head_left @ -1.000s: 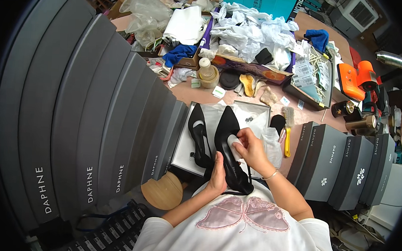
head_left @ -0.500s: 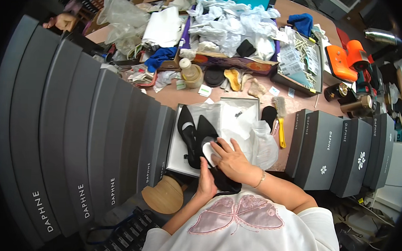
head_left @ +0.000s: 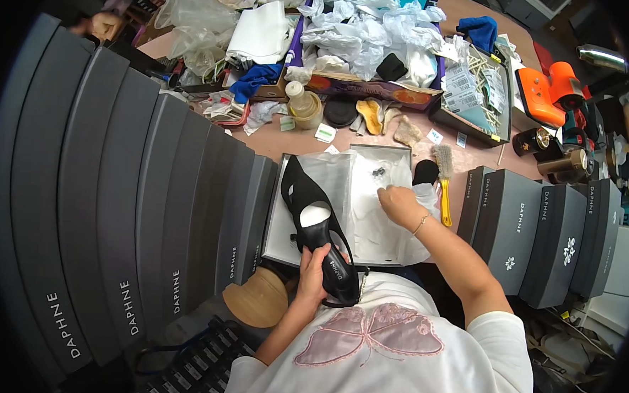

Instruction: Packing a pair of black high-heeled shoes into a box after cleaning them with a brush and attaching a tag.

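Note:
A black pointed shoe (head_left: 312,214) lies across the left side of an open shoe box (head_left: 276,223), with a white wad of paper in its opening. My left hand (head_left: 314,271) grips the shoe at its heel end, near my chest. My right hand (head_left: 398,203) rests on the white tissue paper (head_left: 371,199) inside the box, fingers bent onto the paper. A small dark item (head_left: 379,171) lies on the tissue near the box's far edge.
Stacked grey shoe boxes (head_left: 150,209) rise on my left, more grey boxes (head_left: 541,222) on my right. A yellow-handled brush (head_left: 443,182) lies beside the open box. Crumpled paper, insoles, a bottle and an orange tool (head_left: 547,91) clutter the table's far side. A round wooden stool (head_left: 259,300) stands below.
My right hand has left the shoe and moved right onto the tissue paper. The shoe now lies stretched out in the box, held only by my left hand.

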